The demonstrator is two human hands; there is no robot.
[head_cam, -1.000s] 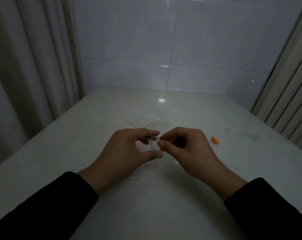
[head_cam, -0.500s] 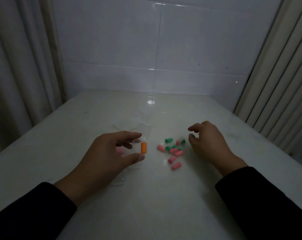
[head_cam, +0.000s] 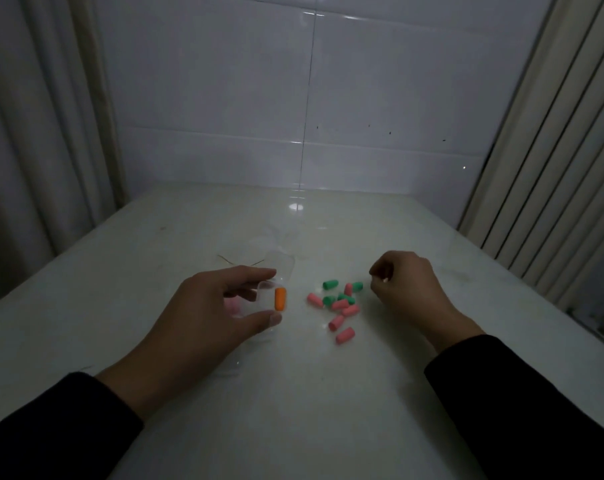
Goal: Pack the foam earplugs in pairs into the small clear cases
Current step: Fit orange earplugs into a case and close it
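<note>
The left hand [head_cam: 203,306] pinches a small clear case [head_cam: 264,297] between thumb below and forefinger above, near the middle of the worktop [head_cam: 293,410]. An orange earplug [head_cam: 280,298] stands upright inside the case at its right end. Something pink [head_cam: 232,305] shows through the plastic behind the fingers, too blurred to name.

Just to the right of the case lies a loose cluster of earplugs [head_cam: 338,304] on the bare worktop, pink ones and green ones mixed, some touching, two pink ones lying a little nearer the front edge. The right hand [head_cam: 406,289] is just right of the cluster, towards the right edge, its fingers curled inward into a loose fist; whether it holds anything inside cannot be told.

A second clear case [head_cam: 281,268] lies just beyond the left forefinger, and a thin yellowish strand [head_cam: 240,263] lies beside it, towards the back edge. More clear plastic [head_cam: 229,367] lies flat under the left wrist.

A second ago both hands met over the case and hid the cluster, and one orange earplug lay alone off to the right. Since half a second ago the left hand and case have kept their pose, while the right hand's fingers have curled tighter beside the cluster.
</note>
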